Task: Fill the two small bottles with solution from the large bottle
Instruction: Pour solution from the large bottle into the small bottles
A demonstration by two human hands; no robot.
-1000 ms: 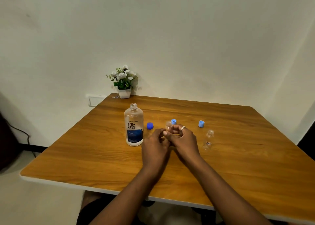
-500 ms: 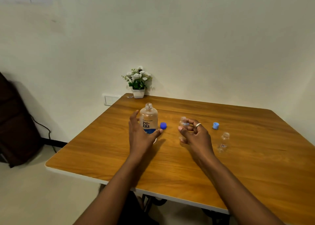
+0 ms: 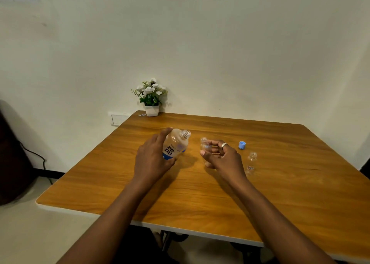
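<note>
The left hand (image 3: 152, 159) is gripping the uncapped large bottle (image 3: 176, 145), tilting its mouth toward the small bottle (image 3: 203, 143) pinched in the right hand (image 3: 224, 157), evidently for pouring. The second small bottle (image 3: 251, 162) is standing open nearer the table's (image 3: 300, 203) right edge, awaiting filling.

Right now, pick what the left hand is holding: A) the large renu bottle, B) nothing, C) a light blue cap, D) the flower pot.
A: the left hand is wrapped around the uncapped large renu bottle, tilting its mouth toward the small bottle in the right hand.
</note>
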